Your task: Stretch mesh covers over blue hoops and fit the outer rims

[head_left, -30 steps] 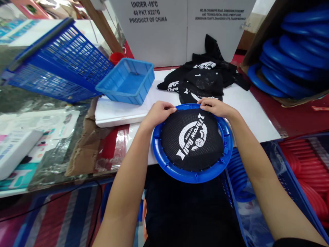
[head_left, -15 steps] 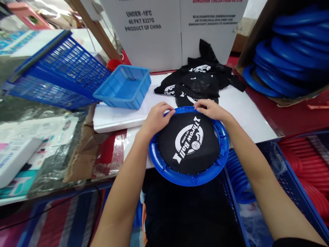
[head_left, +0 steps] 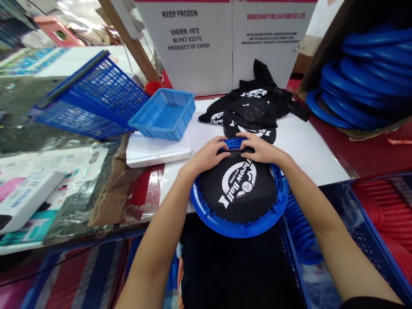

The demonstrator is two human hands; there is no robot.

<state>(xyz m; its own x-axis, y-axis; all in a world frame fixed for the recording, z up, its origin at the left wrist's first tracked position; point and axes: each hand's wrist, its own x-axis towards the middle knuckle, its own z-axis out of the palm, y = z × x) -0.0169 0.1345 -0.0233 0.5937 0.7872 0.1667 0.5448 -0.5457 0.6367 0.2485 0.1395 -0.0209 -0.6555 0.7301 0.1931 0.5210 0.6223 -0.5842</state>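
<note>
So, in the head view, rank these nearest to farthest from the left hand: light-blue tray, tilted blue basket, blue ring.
1. Blue ring, right at the left hand.
2. Light-blue tray, ahead, leftward.
3. Tilted blue basket, farther left.

Beside the right hand, room is offered across the white surface; passage forward is blocked by piled black fabric and a white carton, leftward by a blue tray and basket.
</note>
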